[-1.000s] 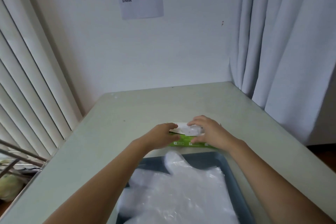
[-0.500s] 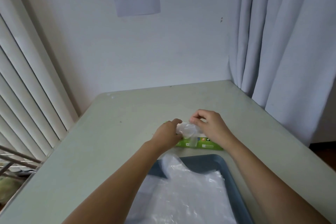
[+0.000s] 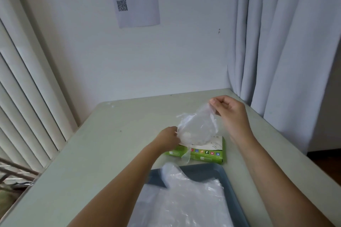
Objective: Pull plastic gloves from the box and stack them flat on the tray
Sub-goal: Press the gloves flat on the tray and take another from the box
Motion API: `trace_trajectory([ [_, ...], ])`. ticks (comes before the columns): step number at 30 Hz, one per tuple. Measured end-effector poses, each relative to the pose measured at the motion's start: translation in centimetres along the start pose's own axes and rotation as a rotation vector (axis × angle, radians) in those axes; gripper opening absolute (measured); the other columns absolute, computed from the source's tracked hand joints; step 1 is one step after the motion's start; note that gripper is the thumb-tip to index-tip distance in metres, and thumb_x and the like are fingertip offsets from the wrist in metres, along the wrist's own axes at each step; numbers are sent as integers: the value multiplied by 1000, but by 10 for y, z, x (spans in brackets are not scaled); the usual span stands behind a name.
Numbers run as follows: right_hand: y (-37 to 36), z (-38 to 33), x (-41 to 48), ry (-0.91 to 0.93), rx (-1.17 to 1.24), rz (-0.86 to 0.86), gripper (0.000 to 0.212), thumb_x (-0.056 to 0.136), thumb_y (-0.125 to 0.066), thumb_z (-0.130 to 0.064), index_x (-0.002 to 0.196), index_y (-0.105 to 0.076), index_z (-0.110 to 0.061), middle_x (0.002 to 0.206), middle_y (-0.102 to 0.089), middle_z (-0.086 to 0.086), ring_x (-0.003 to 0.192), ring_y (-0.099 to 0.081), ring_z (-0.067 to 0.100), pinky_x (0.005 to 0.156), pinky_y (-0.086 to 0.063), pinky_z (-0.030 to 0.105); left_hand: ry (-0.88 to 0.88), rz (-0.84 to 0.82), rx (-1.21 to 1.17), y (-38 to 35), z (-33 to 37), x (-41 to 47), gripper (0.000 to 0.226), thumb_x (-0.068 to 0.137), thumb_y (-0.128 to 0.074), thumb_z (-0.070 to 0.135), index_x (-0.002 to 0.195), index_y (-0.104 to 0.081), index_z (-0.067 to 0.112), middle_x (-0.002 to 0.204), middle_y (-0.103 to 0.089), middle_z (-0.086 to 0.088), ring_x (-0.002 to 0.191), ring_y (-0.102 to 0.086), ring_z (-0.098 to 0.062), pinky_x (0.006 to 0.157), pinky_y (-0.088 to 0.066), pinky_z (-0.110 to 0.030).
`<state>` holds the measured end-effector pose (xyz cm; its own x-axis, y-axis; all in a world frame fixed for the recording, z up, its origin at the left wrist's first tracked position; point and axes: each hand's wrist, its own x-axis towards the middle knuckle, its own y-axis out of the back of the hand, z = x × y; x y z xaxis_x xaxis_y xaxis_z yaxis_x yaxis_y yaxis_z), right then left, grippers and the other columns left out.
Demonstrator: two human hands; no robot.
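1. My right hand [image 3: 228,114] pinches the top edge of a thin clear plastic glove [image 3: 197,129], lifted above the flat green cardboard box [image 3: 206,155] on the pale table [image 3: 110,143]. A strand of film trails down the box's front.
2. My left hand [image 3: 168,139] sits curled at the glove's lower left edge, over the box. I cannot tell whether it grips film or braces the box.
3. I'd hold the box down and draw upward slowly, so only one glove comes free.
4. Then I'd spread it by two corners and lay it flat on the pile of clear gloves [image 3: 184,199] in the grey-blue tray [image 3: 224,175] just beside the box.
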<state>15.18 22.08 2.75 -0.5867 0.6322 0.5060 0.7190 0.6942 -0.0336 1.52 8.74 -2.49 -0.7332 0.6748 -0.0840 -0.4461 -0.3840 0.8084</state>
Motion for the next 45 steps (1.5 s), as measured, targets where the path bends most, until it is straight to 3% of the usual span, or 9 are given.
trace_trajectory([
  [6, 4, -10, 2, -67, -49, -12, 15, 92, -62, -18, 80, -67, -11, 59, -62, -2, 62, -63, 25, 66, -49, 28, -211, 74, -697, 28, 28, -38, 61, 81, -42, 69, 125, -59, 30, 129, -58, 10, 120, -52, -8, 88, -42, -21],
  [12, 1, -29, -7, -157, -251, -171, 15, 91, -63, -25, 81, -72, -18, 77, -71, -5, 70, -63, 3, 68, -44, 20, -461, 125, -211, 44, 57, -83, 106, 63, -75, 65, 149, -18, 39, 152, -24, 18, 139, -22, 0, 112, -22, -25],
  [15, 0, -46, -12, -174, -310, -246, 17, 92, -62, -27, 84, -72, -15, 78, -71, -2, 74, -64, 9, 70, -46, 21, -484, 144, -37, 38, 63, -101, 96, 72, -76, 53, 148, -21, 36, 140, -40, 16, 130, -35, -4, 111, -28, -26],
  [19, -5, -62, -24, -242, -342, -360, 28, 92, -61, -30, 71, -65, -11, 67, -63, 2, 62, -56, 12, 58, -42, 22, -431, 223, -141, 38, 63, -114, 21, 86, -65, 37, 101, -65, 21, 78, -64, 17, 69, -55, 4, 62, -38, -11],
  [23, -3, -71, -47, -370, -134, -384, 50, 94, -49, -49, 71, -59, -6, 67, -60, 11, 61, -57, 19, 56, -47, 22, -220, 119, -462, 39, 58, -137, 42, 91, -62, 18, 50, -61, 22, 45, -56, 11, 39, -43, 2, 44, -32, -9],
  [31, 13, -62, -117, -229, 65, -541, 109, 41, -88, -60, 135, -40, -36, 132, -51, -13, 120, -54, 5, 91, -49, 26, 96, 51, -1120, 46, 33, -160, 24, 95, -49, 4, 75, -62, -2, 55, -51, -9, 48, -56, -17, 60, -57, -27],
  [35, -1, -70, -145, -117, -149, -498, 88, 65, -88, -30, 134, -36, -49, 132, -44, -32, 121, -47, -6, 95, -47, 21, 140, 87, -1209, 47, 26, -169, 22, 92, -49, 1, 75, -63, -1, 54, -50, -8, 47, -54, -17, 53, -51, -24],
  [41, -32, -76, -141, 100, -257, -148, 13, 91, -61, -8, 97, -70, -15, 99, -69, -8, 93, -63, 2, 81, -48, 18, 110, 51, -1178, 43, 17, -187, 20, 94, -50, 4, 79, -62, 0, 52, -53, -5, 47, -56, -17, 51, -48, -24],
  [45, -28, -100, -115, -2, -313, -95, 22, 93, -59, -16, 75, -68, -7, 72, -70, -7, 71, -65, 10, 72, -48, 21, 223, 167, -1082, 51, -8, -191, 19, 95, -52, 9, 85, -66, 0, 70, -64, -13, 64, -62, -25, 70, -52, -34],
])
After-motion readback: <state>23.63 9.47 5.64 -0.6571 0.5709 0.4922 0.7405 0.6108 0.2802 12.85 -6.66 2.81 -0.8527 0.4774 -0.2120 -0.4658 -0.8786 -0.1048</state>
